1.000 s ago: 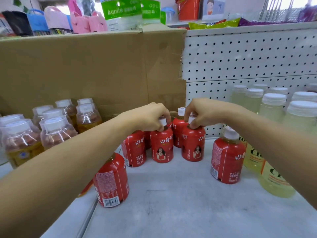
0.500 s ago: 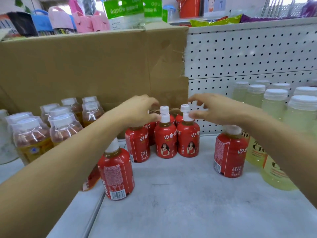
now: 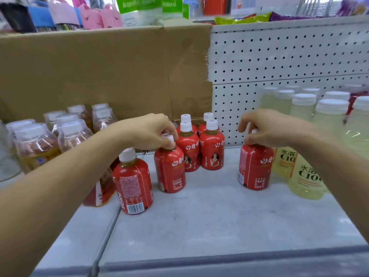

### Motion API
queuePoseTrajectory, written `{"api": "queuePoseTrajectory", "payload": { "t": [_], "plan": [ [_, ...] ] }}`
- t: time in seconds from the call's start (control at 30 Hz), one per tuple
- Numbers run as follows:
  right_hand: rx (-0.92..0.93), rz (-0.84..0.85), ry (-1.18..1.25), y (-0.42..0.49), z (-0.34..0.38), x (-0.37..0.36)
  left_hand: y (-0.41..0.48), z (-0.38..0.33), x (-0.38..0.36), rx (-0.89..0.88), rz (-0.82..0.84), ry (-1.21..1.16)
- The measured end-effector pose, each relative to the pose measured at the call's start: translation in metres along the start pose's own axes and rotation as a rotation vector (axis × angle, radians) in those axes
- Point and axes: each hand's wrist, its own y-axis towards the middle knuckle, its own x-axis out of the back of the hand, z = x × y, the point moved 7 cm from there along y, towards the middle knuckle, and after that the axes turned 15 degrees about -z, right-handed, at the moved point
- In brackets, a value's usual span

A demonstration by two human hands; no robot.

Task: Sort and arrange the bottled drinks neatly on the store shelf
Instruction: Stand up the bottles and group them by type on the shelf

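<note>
In the head view, the left hand (image 3: pixel 147 132) pinches the white cap of the middle red bottle (image 3: pixel 169 170), which stands on the shelf (image 3: pixel 219 220) just near-left of the back block of red bottles (image 3: pixel 199 150). The right hand (image 3: pixel 265 128) curls its fingers over the cap of the right red bottle (image 3: pixel 255 168), which stands apart from the block and just beside the pale yellow bottles (image 3: pixel 305 176). Held only by the caps, either bottle could swing if lifted and knock the tight block over. The left forearm passes close above the near-left red bottle (image 3: pixel 133 184) and could tip it toward the near edge. The right forearm lies against the pale yellow row and may shove it. Both held bottles show their backs, so they could end up facing the wrong way. Count: 7 red bottles in plain sight, 4 of them in the block, plus 1 red-labelled bottle (image 3: pixel 99 188) half hidden under the left forearm. There are about 8 amber bottles (image 3: pixel 36 144) on the left, and at least 8 pale yellow ones, the far ones blurred. There is 1 cardboard box (image 3: pixel 99 72) behind.
</note>
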Motion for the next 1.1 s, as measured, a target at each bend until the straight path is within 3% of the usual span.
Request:
{"api": "queuePoseTrajectory", "payload": {
  "t": [0.17, 0.27, 0.33, 0.47, 0.67, 1.1],
  "plan": [
    [0.079, -0.066, -0.041, -0.002, 0.021, 0.003, 0.005, -0.025, -0.012, 0.056, -0.145, 0.045],
    [0.112, -0.140, 0.057, -0.006, 0.031, 0.003, 0.006, -0.033, -0.016, 0.076, -0.267, 0.238],
    [0.108, -0.082, 0.138, -0.013, 0.027, -0.001, 0.003, -0.033, -0.018, 0.060, -0.216, 0.191],
    [0.160, 0.045, 0.215, -0.025, 0.022, -0.001, -0.011, -0.035, -0.016, -0.034, -0.010, -0.122],
    [0.228, -0.108, 0.128, -0.019, 0.046, -0.009, -0.003, -0.037, -0.017, -0.030, -0.160, 0.065],
    [0.205, -0.194, 0.132, -0.010, 0.054, -0.022, -0.002, -0.033, -0.020, 0.048, -0.299, 0.048]
  ]
}}
